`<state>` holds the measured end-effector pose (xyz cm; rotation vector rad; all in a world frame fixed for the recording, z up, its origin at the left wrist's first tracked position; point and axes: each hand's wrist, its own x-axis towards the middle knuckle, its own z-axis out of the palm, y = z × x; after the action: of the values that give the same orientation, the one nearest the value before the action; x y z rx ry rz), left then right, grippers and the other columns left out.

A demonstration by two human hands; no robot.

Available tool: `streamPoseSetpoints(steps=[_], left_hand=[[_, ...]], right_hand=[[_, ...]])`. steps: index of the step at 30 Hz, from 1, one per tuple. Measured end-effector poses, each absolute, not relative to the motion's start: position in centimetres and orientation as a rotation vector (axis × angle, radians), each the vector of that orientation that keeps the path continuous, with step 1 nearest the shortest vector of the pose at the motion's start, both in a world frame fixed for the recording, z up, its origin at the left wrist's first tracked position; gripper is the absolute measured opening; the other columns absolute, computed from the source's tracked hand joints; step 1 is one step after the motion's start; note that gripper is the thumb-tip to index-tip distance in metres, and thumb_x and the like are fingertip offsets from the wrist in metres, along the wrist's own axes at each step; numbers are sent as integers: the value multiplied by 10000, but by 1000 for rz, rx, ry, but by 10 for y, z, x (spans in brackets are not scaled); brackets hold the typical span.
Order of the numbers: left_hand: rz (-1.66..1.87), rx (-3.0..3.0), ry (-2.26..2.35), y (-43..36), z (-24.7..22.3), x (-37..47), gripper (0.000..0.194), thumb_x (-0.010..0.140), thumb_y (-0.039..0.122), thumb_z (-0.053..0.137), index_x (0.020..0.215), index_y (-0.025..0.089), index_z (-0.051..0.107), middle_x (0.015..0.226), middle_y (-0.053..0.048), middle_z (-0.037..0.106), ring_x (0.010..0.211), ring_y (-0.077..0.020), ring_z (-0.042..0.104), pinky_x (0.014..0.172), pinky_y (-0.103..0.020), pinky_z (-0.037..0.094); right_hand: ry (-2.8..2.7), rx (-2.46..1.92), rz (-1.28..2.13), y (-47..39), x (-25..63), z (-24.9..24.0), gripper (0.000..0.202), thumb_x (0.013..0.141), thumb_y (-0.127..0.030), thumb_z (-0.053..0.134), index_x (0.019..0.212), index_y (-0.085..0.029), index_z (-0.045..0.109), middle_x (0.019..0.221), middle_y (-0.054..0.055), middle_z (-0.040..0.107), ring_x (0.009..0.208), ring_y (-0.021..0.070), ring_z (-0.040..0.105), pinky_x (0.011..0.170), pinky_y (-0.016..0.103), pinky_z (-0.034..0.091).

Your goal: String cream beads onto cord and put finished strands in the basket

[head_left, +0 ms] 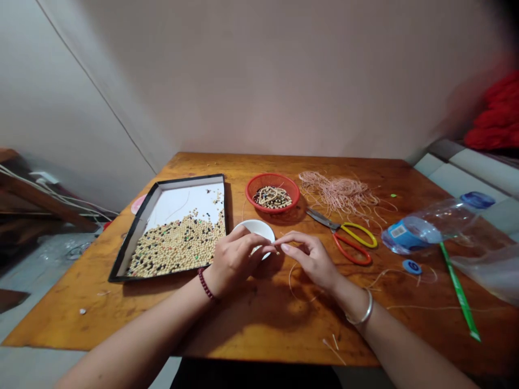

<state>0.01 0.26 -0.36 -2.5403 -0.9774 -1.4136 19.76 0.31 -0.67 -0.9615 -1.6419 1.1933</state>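
From the head view, my left hand [239, 255] and right hand [315, 260] meet, fingertips pinching a thin cord [290, 278] that loops below my right. The white bowl [258, 227] sits just beyond my left fingers, tray [166, 201] left, basket [273, 209] farther ahead, scissors [322, 218] ahead-right.

Both hands [278, 256] pinch a small bead [277, 250] together.

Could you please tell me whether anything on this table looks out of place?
The clear plastic bottle with a blue label lies on its side at the right instead of upright; the heap of pale pink cord toward the back looks tangled.
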Motion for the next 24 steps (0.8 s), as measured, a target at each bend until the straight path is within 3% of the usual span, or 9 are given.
streamPoseSetpoints(steps=[4,10,15,19,24], left_hand=[[-1657,-2483,-1070,2,-15,8,414,758,136,723,1069,203,458,830,-13,682,715,-126,639,600,-235,491],[-1707,-2509,-1264,-2,-9,14,413,817,190,676,1151,194,432,839,-4,679,682,-95,630,593,-201,477],[-1034,-2469,-1605,7,4,2,136,907,281,545,1007,201,590,921,-40,689,856,-174,628,733,-292,483],[-531,-2593,-1639,13,-3,-7,277,887,345,564,1109,183,601,1025,-90,685,872,-220,651,721,-313,487],[-307,-2667,-1619,12,-8,-7,381,870,401,576,1166,162,588,1109,-115,661,877,-244,663,723,-322,500]], right_hand=[[-1723,-994,1226,-1,196,-3,195,830,-318,594,847,-165,713,824,52,712,735,164,631,650,256,475],[-1795,-1072,1228,0,201,-3,195,826,-329,594,831,-157,686,803,35,689,642,129,594,585,234,448],[-1725,-1216,1092,9,204,-10,227,833,-366,583,834,-154,662,813,42,670,659,133,575,600,248,447],[-1654,-1216,1136,13,204,-16,235,824,-377,591,827,-149,649,832,62,675,745,162,602,665,272,475],[-1662,-1178,1192,11,202,-18,220,824,-367,591,809,-156,650,799,54,675,746,163,615,675,274,482]])
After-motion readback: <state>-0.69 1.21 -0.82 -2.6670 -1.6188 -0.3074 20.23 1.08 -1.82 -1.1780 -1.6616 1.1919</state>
